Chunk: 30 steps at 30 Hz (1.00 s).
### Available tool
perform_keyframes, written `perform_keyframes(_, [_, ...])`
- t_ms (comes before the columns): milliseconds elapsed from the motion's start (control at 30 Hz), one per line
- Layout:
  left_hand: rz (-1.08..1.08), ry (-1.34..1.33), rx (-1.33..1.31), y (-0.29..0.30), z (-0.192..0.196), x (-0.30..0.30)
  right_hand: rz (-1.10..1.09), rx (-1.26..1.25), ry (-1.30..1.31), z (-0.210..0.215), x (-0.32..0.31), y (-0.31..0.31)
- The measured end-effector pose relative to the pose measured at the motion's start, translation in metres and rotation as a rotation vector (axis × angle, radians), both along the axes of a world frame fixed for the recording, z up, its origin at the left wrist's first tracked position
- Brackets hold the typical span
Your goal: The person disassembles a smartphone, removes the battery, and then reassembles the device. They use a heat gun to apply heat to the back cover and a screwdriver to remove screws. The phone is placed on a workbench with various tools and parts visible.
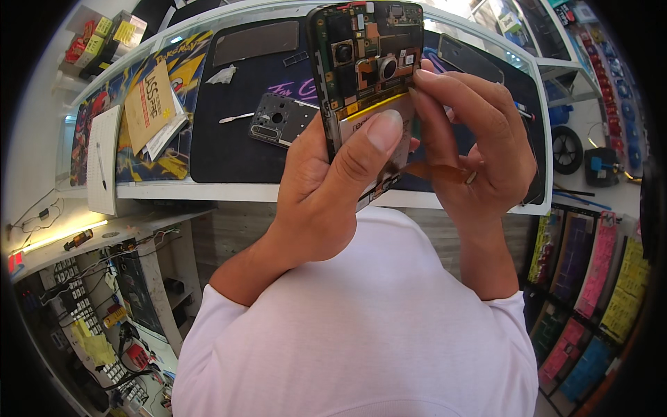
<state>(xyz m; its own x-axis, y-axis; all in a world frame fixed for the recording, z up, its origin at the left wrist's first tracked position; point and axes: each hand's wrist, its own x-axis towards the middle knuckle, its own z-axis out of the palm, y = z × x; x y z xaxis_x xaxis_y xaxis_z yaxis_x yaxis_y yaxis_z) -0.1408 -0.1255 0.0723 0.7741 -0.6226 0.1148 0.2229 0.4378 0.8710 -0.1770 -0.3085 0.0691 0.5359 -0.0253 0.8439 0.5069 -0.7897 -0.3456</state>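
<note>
White-edged counter (243, 192) carries a black mat (222, 156); opened phone (379, 52) is up over it, board side showing. Your left hand (323, 187) grips the phone's lower left side, thumb flat on the battery (353, 131). Your right hand (483, 135) has thumb and index close together at the right edge; can't tell if they're pinching anything. Dark cover plate (271, 124) lies on the mat.

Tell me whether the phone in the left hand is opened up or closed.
Opened up: the back of the phone is uncovered, with its circuit board and battery exposed.
</note>
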Motion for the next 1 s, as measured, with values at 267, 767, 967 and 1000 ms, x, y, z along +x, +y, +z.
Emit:
perform_keyframes(267, [-0.011,0.107,0.018,-0.001,0.014,-0.001,-0.029,-0.092,-0.011,-0.002,-0.001,0.0])
perform_keyframes(767, [0.096,-0.13,0.185,-0.01,0.006,0.0,-0.012,-0.289,0.107,0.016,-0.004,-0.012])
perform_keyframes(967, [-0.019,0.021,0.134,0.003,0.007,0.004,0.07,-0.268,0.183,0.019,-0.003,-0.017])
perform_keyframes(1000, [-0.046,0.081,0.077,0.004,0.007,0.004,0.126,-0.179,0.207,0.02,-0.003,-0.017])
